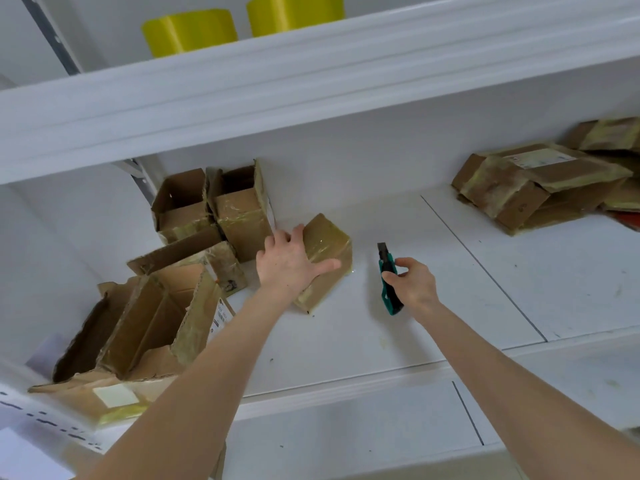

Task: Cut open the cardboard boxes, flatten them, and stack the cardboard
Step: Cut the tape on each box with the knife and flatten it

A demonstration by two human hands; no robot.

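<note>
Two bare forearms [214, 375] are reaching up and forward onto a white shelf [450, 306]. To the left of them, torn-open boxes [149, 323] are lying at the shelf's near corner, flaps splayed.

Further in, the left hand [291, 261] is lying spread wide, palm down, on a small taped box [327, 251], thumb stretched along its top. Just beside it, apart from the box, the right hand [414, 284] is gripping a green utility knife [389, 282], fingers curled round the handle, dark tip pointing away.

Judging from this, the cut is not yet begun. Doing it well is probably meaning keeping the left hand pressing well clear of the tape seam, drawing the tip shallowly along the tape, and cutting away from the thumb.

Behind, more opened boxes [211, 209] are standing against the wall; far right, flattened cardboard [530, 188] is piling up, running partly out of view. Above, yellow containers [190, 31] are sitting on the upper shelf, their tops cut off.

Whether the blade is extended is hard to tell, and the box's far side is hidden.
</note>
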